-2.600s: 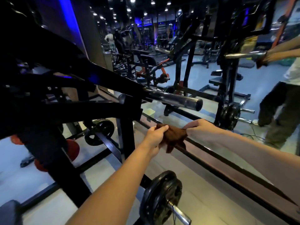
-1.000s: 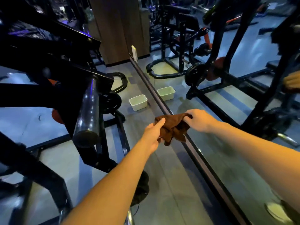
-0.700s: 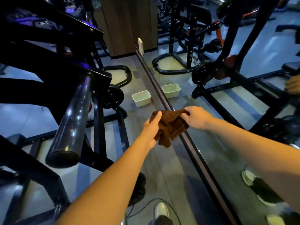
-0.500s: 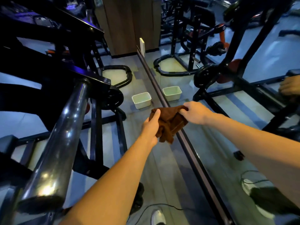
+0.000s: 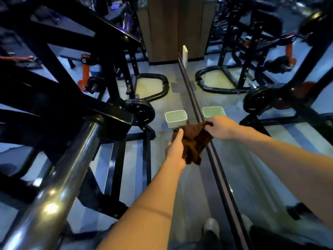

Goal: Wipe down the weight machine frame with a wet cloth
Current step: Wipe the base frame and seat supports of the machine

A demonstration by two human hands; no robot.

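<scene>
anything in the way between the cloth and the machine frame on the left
Nothing visible. Both the left hand and the right hand hold the brown cloth in open air; only bare floor shows between it and the black frame and steel bar.

We see a grey floor [image 5: 126, 177] lit bluish, a mirror [image 5: 270, 159] filling the right of the frame, a wood-panelled wall [image 5: 162, 27] at top centre, and a pale tub [image 5: 175, 118] mid-frame.
</scene>
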